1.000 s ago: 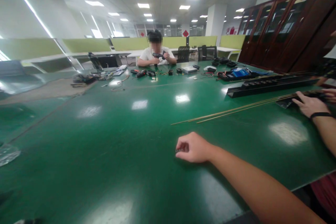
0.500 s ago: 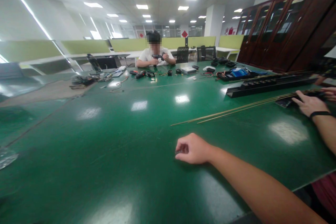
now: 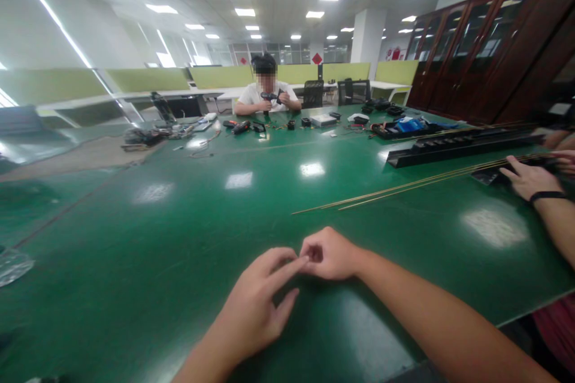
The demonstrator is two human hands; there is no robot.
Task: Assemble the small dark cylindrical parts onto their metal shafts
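Observation:
Just above the green tabletop (image 3: 188,239), my right hand (image 3: 333,255) is closed in a curl, its thumb and fingertips pressed together. A small dark piece showed at those fingertips earlier; left-hand fingers now cover it, so its kind cannot be made out. My left hand (image 3: 257,299) reaches in from below, fingers stretched forward and thumb apart. Its index fingertip meets the tips of my right hand, and I see nothing gripped in it. Beyond both hands lie several thin brass-coloured rods (image 3: 386,192).
At the right, another person's hand (image 3: 532,179) rests on the rods' far end by a black channel (image 3: 449,146). A person (image 3: 267,96) across the table holds a dark drill-like tool (image 3: 270,97). A blue-topped pile (image 3: 408,124) and a clear plastic item (image 3: 13,266) lie farther off.
My left hand has come into view from the bottom and reached the fingertips of my right hand, covering the small piece there. My right hand has stayed nearly still.

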